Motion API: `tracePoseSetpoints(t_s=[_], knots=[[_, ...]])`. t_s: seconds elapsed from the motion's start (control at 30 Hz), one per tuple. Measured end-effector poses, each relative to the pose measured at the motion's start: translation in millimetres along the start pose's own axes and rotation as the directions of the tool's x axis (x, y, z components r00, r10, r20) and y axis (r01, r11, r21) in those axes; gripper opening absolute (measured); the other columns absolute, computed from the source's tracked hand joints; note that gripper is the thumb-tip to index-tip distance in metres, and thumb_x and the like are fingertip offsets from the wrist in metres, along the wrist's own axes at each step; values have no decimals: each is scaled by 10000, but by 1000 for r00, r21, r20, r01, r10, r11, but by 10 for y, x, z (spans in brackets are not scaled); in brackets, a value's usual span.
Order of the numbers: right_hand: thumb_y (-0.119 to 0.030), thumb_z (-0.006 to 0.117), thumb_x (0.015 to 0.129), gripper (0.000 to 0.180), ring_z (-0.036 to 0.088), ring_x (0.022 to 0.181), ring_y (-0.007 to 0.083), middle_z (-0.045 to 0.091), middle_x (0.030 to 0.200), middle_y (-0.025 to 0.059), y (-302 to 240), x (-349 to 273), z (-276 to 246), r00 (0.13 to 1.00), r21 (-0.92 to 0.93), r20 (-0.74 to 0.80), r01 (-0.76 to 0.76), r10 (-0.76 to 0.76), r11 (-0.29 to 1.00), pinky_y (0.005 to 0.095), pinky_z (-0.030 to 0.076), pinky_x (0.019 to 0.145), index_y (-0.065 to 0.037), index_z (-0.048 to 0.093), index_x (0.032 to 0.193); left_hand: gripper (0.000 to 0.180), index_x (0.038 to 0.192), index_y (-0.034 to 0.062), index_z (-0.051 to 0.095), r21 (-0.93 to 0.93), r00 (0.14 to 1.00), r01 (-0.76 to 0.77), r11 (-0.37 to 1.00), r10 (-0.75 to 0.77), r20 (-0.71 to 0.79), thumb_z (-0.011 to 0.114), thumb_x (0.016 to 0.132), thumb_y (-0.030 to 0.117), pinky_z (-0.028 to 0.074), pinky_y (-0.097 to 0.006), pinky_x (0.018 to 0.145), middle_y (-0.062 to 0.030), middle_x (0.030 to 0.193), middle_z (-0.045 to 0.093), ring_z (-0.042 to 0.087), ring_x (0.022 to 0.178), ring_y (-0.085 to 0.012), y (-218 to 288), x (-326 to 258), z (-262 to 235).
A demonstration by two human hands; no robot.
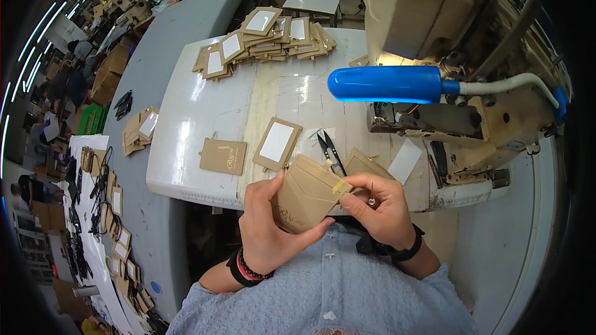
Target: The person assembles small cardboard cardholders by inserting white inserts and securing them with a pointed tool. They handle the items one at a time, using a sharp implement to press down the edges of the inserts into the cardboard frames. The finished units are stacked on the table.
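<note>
My left hand (264, 223) grips a beige card holder (304, 192) with slanted pocket edges, thumb and fingers along its left and lower sides. At its right corner, beside a small yellow patch, my right hand (382, 208) pinches it. A thin metal piece (372, 201) with a rounded end shows at the right fingers; its kind is too small to tell. Just beyond the hands, black thread snips (331, 152) lie on the white worktable (205, 111). Left of them rest a beige holder with a white window (277, 142) and a plain beige holder (223, 156).
A heap of windowed holders (267, 37) lies at the table's far side. To the right stands a sewing machine (496, 118), with a blue lamp (385, 84) reaching over the table. Another beige holder (363, 164) and a white card (405, 161) lie near my right hand.
</note>
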State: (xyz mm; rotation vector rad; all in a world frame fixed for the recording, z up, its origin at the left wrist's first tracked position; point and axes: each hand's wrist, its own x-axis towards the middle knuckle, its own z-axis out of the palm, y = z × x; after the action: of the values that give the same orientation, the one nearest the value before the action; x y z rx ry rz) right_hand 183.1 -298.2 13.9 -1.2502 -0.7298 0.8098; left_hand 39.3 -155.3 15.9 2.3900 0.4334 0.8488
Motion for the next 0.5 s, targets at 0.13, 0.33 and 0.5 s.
tracePoseSetpoints(t_s=[0.13, 0.33, 0.5], knots=[[-40, 610, 915, 243, 605, 828, 56, 663, 974, 85, 1, -3, -6, 1000, 6, 9, -2, 2, 1000, 184, 493, 693, 88, 582, 1120, 892, 1246, -23, 440, -12, 999, 17, 1000, -17, 29, 906, 562, 309, 534, -350, 718, -174, 1039, 543, 608, 915, -293, 13, 3, -8], [-41, 608, 916, 241, 599, 814, 49, 662, 964, 81, 14, -2, -15, 1000, 23, 17, -13, 12, 1000, 180, 484, 675, 88, 580, 1117, 881, 1240, -30, 442, -25, 999, 27, 999, -26, 48, 900, 576, 327, 533, -354, 725, -179, 1040, 543, 609, 914, -296, 19, 4, -13], [-39, 609, 915, 239, 596, 808, 44, 662, 959, 77, 13, -6, -19, 1000, 18, 12, -17, 17, 1000, 177, 479, 670, 88, 581, 1114, 879, 1237, -33, 442, -29, 999, 24, 999, -22, 48, 900, 576, 321, 532, -353, 724, -181, 1040, 543, 609, 912, -296, 18, 5, -11]])
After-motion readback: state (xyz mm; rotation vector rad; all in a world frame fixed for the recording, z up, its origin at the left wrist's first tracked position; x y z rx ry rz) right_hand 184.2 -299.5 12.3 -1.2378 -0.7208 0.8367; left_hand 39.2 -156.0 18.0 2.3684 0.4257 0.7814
